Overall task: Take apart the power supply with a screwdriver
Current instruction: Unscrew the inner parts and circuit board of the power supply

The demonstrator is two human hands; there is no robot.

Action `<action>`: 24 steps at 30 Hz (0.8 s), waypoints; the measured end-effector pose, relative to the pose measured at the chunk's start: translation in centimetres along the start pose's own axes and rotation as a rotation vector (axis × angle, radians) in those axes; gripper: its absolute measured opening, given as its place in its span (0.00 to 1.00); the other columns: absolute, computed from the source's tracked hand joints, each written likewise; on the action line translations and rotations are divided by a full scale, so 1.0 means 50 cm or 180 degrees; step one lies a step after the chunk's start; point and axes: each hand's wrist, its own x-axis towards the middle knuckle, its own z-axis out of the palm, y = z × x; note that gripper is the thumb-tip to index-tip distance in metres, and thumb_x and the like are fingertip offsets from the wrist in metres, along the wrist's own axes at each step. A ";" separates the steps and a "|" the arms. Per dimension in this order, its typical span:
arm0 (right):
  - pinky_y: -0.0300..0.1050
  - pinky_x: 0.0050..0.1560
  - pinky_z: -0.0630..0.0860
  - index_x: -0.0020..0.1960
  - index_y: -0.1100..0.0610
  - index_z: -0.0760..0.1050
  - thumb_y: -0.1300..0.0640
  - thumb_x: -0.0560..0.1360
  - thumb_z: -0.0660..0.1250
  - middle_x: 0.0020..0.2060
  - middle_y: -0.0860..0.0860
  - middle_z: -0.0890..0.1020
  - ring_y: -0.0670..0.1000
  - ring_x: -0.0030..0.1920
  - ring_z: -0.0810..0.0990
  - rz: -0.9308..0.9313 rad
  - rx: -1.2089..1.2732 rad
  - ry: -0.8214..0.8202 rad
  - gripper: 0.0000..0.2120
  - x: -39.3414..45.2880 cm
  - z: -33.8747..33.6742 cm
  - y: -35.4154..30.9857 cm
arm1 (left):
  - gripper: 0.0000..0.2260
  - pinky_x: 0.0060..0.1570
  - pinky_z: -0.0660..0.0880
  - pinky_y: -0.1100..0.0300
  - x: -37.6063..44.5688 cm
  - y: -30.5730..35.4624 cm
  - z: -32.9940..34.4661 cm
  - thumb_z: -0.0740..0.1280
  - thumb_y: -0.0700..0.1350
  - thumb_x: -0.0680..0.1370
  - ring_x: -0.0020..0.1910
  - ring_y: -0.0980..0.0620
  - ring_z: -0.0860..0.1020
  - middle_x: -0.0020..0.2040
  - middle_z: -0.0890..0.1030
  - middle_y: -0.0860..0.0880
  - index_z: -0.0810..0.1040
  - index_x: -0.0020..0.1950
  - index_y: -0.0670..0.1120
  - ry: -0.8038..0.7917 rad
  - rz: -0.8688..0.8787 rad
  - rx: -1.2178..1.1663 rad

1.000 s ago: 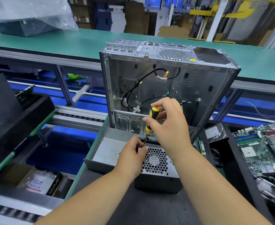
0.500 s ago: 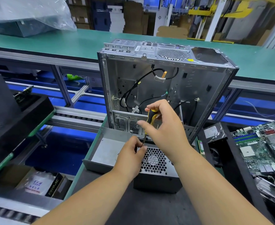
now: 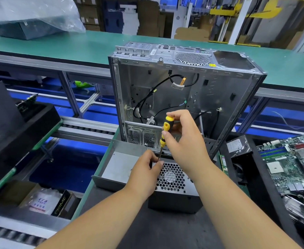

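Power supply point(image 3: 172, 184) on dark tabletop point(image 3: 165, 230), just in front of open case point(image 3: 183, 97). Right hand point(image 3: 185, 141) grips screwdriver point(image 3: 164, 134), shaft near-vertical, tip down at supply's top rear-left corner. Left hand point(image 3: 144, 175) pinches at tip, nearer screw.

Two bare forearms enter from the bottom edge. No sleeves in frame on either arm, bare from elbow area to wrist. Left hand point(image 3: 144, 174) bare: no glove, no ring, no watch or band at the wrist. Right hand point(image 3: 185, 141) also bare: no glove, no jewellery, nothing on the wrist. Fingernails short and unpainted where they show, e.g. on the right-hand fingers point(image 3: 164, 133). No markings or tape visible. Rest of the person is out of frame.
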 end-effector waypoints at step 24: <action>0.54 0.53 0.80 0.57 0.41 0.69 0.66 0.76 0.64 0.51 0.41 0.76 0.45 0.56 0.80 0.0050 0.0128 -0.0287 0.21 -0.001 -0.002 -0.013 | 0.11 0.21 0.62 0.66 0.001 -0.004 0.000 0.66 0.47 0.80 0.23 0.55 0.62 0.29 0.70 0.49 0.68 0.40 0.51 0.0015 -0.0019 -0.0016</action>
